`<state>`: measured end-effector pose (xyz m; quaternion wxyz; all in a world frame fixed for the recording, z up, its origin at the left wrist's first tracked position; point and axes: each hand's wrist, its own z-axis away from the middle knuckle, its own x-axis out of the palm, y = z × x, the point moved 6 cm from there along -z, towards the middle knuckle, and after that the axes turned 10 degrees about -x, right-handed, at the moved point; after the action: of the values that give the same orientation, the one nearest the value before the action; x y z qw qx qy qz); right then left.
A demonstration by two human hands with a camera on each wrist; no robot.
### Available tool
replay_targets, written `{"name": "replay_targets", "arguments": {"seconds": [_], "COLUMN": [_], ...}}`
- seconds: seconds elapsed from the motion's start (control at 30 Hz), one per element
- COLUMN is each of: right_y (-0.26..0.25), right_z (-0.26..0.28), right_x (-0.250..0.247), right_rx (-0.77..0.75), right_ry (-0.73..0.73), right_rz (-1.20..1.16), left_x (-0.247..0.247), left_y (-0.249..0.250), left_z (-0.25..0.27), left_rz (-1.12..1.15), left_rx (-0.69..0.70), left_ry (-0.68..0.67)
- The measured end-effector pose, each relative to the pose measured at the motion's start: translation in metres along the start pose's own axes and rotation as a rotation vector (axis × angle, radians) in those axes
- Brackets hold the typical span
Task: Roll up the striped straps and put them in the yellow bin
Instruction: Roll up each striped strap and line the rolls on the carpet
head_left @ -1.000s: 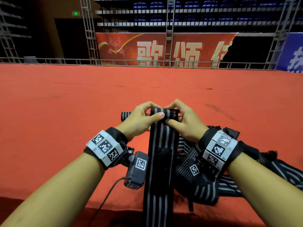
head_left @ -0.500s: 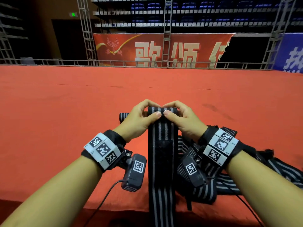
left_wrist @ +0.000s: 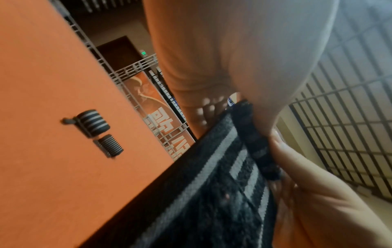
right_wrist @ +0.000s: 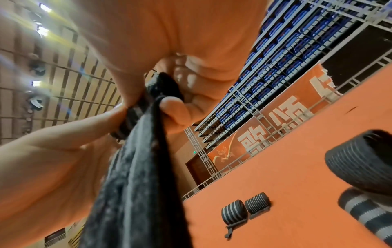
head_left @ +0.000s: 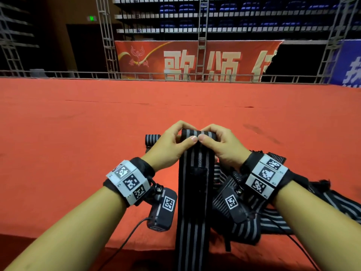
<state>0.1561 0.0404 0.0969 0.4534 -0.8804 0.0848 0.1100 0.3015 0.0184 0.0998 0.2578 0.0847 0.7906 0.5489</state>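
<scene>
A black striped strap lies toward me on the red surface and hangs over its front edge. Its far end is a small roll. My left hand and right hand both pinch that roll, thumbs meeting on the near side and fingers curled over the top. The left wrist view shows the strap under my left hand. In the right wrist view my right hand grips the roll. No yellow bin is in view.
Two finished rolled straps sit just left of my hands; one rolled strap shows in the head view. A pile of loose striped straps lies under my right wrist. The red surface stretches far to a metal railing.
The strap's far end has been rolled a little further toward me. My thumbs, apart a second ago, now meet at the middle of the roll.
</scene>
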Motion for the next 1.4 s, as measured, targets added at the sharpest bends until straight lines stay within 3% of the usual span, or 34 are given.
{"name": "replay_targets", "arguments": {"seconds": [0.13,0.3,0.5,0.6,0.7,0.83,1.0,1.23,1.4], "right_y": [-0.005,0.007,-0.006,-0.001,0.003,-0.008,-0.002,-0.01,-0.001], "right_z": [0.001,0.003,0.002,0.002,-0.003,-0.003,-0.001,0.002,0.004], "right_x": [0.002,0.002,0.004,0.009,0.01,0.009,0.015,0.013,0.01], "right_rx": [-0.108,0.075,-0.111,0.012,0.113,-0.072,0.07,-0.089,0.134], "right_ry": [-0.038,-0.021,0.035,0.046,0.045,0.039,0.039,0.021,0.021], "right_rz": [0.114,-0.022,-0.045,-0.108,-0.084,0.003,-0.091,-0.053,-0.12], "left_x": [0.0,0.003,0.002,-0.001,0.0,-0.004,-0.006,-0.005,-0.001], "left_y": [-0.007,-0.003,-0.006,0.0,-0.004,-0.009,-0.001,-0.009,0.001], "left_z": [0.0,0.003,0.001,0.002,0.003,0.004,0.008,0.003,0.008], "left_rz": [0.114,0.068,0.062,0.018,0.02,0.12,-0.032,0.107,0.088], "left_rx": [-0.057,0.041,0.005,0.089,0.087,-0.019,0.124,-0.018,0.068], "left_ry": [-0.004,0.023,0.047,0.04,0.042,0.06,0.053,0.074,0.052]}}
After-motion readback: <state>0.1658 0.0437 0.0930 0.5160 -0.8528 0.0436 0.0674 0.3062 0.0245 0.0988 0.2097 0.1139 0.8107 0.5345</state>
